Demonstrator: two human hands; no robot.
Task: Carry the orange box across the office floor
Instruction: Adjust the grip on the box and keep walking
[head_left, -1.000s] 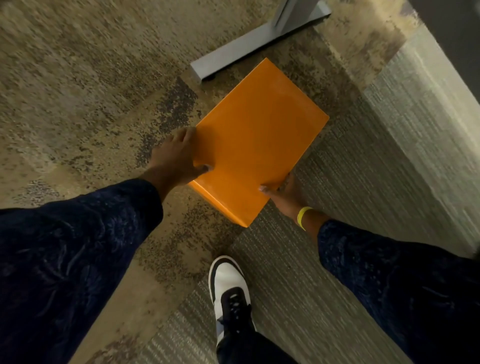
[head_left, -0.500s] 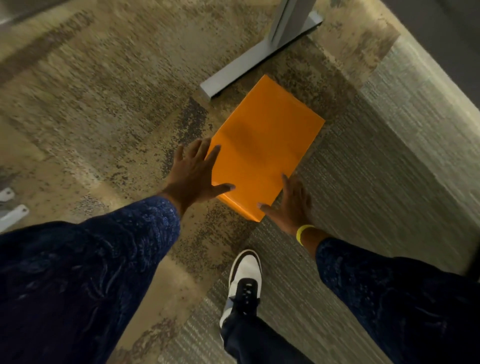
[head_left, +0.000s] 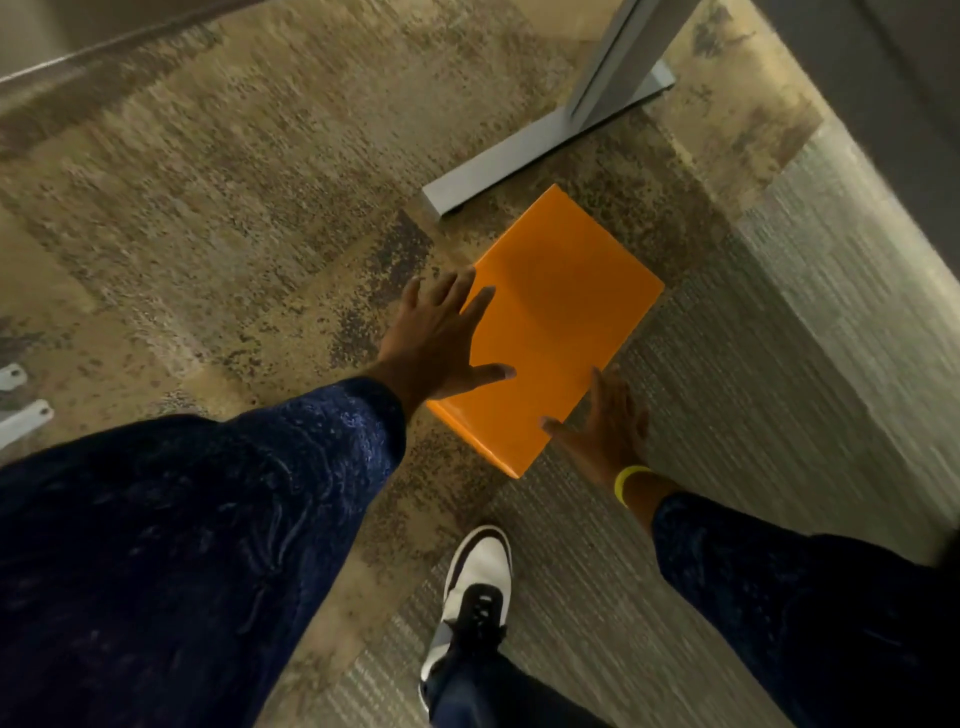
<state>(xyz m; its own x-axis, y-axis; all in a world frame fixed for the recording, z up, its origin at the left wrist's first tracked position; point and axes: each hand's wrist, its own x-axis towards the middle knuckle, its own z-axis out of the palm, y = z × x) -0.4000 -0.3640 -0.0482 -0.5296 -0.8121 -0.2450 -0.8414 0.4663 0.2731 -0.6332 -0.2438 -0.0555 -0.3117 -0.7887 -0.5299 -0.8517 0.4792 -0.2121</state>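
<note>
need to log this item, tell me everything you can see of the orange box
The orange box is a flat, glossy rectangle with a plain smooth top and shallow sides, lying turned diagonally on the carpet just in front of a grey metal foot. Open hands flank its near end: left hand overlaps its edge, right hand beside it. Neither visibly grips it.

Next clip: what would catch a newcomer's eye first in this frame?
The bright orange box on the mottled carpet, at centre, just below a grey metal furniture foot. Both hands are spread open beside it: left hand over its left edge, right hand by its near right edge, above a yellow wristband.
</note>
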